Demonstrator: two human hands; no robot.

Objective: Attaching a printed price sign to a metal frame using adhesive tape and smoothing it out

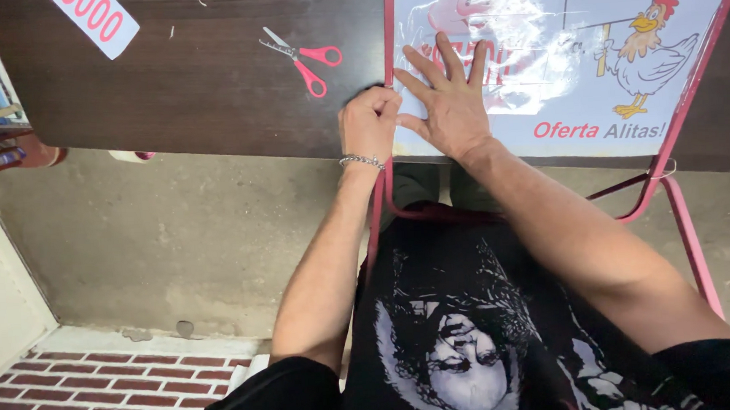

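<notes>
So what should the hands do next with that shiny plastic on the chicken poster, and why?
Probably slide the flat right hand outward across the clear plastic film, since the film looks wrinkled over the poster. The left hand is closed in a fist at the poster's left edge by the pink frame, so that side seems pinned. The scissors lie apart, untouched.

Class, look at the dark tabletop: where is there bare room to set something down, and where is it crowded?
Bare room: the dark table between the white price tag and the pink scissors, and below the scissors toward the table's near edge. Crowded: the poster in its pink frame, where the left hand and right hand rest.
</notes>
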